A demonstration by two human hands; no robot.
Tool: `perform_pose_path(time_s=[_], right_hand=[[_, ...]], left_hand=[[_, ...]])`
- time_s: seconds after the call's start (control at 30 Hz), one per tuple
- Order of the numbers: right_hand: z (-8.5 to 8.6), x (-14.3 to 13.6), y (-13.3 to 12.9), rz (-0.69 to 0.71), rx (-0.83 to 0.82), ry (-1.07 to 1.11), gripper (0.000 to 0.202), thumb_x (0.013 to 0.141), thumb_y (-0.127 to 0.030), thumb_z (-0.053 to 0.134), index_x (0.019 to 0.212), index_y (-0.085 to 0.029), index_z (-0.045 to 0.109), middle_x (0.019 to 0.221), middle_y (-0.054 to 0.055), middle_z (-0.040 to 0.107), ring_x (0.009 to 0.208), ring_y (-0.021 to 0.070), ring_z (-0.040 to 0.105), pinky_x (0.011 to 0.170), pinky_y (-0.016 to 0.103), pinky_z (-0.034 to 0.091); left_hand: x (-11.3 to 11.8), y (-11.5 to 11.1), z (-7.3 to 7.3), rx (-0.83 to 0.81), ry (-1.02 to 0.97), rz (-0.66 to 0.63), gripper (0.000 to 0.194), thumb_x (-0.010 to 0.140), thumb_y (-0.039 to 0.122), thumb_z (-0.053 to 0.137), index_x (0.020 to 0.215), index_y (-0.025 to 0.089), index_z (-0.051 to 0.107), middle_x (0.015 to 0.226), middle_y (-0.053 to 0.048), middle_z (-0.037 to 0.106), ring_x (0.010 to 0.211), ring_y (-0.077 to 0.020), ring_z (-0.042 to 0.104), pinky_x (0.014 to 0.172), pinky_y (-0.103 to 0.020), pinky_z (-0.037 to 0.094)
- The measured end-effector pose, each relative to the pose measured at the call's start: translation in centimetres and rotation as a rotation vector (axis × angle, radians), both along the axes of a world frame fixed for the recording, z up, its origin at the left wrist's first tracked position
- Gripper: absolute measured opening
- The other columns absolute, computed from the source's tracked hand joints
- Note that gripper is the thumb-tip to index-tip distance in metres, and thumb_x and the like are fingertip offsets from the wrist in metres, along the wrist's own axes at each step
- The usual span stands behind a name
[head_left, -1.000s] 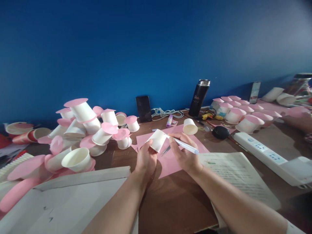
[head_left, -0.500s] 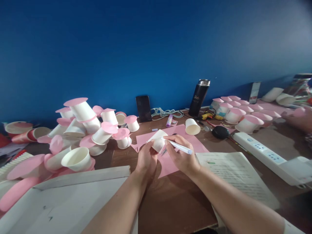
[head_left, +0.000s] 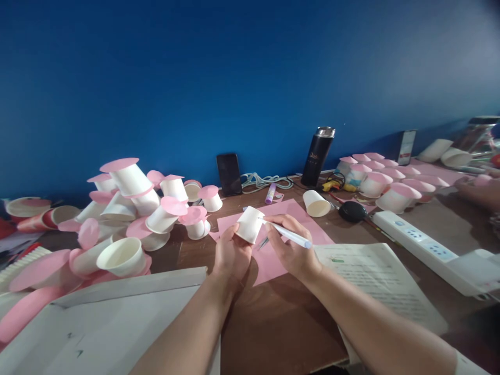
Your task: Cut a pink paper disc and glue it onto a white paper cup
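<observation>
My left hand (head_left: 233, 253) is closed round the lower left of a white paper cup (head_left: 250, 224), which is tilted above pink paper (head_left: 273, 265). A white pen (head_left: 291, 235) is gripped in my right hand (head_left: 292, 245), its tip at the cup's right side. Another white cup (head_left: 316, 203) lies on its side just beyond the paper. Part of a metal tool shows on the paper between my hands.
Cups with pink discs (head_left: 128, 177) are piled at left, behind a white box (head_left: 128, 291). A phone (head_left: 229, 174), black flask (head_left: 318, 156), power strip (head_left: 422, 242) and printed sheet (head_left: 378, 281) surround the workspace. Another person's hand (head_left: 482, 192) is at far right.
The held cup has turned more upright, showing more of its side. My left hand has shifted slightly left. The loose cup behind has rolled a little to the right.
</observation>
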State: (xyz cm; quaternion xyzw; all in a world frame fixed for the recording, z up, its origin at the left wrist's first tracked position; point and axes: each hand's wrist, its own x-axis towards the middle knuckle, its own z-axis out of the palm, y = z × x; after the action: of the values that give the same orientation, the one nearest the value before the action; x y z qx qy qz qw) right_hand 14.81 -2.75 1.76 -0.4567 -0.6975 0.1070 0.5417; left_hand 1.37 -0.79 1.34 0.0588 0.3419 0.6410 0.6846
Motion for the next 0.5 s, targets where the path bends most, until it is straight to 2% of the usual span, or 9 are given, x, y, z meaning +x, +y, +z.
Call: perform_pose_path(time_s=[0.1,0.3,0.5], right_hand=[[0.1,0.1,0.1,-0.019,0.017,0.004,0.015,0.087,-0.023,0.054,0.098,-0.022,0.065,0.089,0.004,0.069,0.078,0.0172,0.064,0.069,0.029,0.052],[0.1,0.0,0.1,-0.032,0.019,0.008,0.014,0.087,-0.024,0.055,0.097,-0.022,0.065,0.089,0.004,0.07,0.081,0.018,0.066,0.07,0.029,0.053],[0.1,-0.1,0.1,-0.024,-0.003,0.003,0.015,0.087,-0.024,0.055,0.096,-0.022,0.065,0.089,0.004,0.07,0.08,0.0182,0.066,0.066,0.029,0.053]], left_hand=[[0.0,0.0,0.0,-0.012,0.003,0.006,0.01,0.082,0.013,0.052,0.08,0.014,0.062,0.083,-0.007,0.069,0.081,-0.0162,0.065,0.078,-0.027,0.05],[0.2,-0.1,-0.8,0.136,0.024,-0.113,0.013,0.082,0.014,0.052,0.087,0.016,0.065,0.086,-0.008,0.07,0.087,-0.0192,0.066,0.081,-0.029,0.049],[0.3,-0.4,-1.3,0.222,0.111,-0.116,0.01,0.08,0.014,0.057,0.081,0.017,0.066,0.081,-0.006,0.071,0.082,-0.0183,0.065,0.071,-0.026,0.05]])
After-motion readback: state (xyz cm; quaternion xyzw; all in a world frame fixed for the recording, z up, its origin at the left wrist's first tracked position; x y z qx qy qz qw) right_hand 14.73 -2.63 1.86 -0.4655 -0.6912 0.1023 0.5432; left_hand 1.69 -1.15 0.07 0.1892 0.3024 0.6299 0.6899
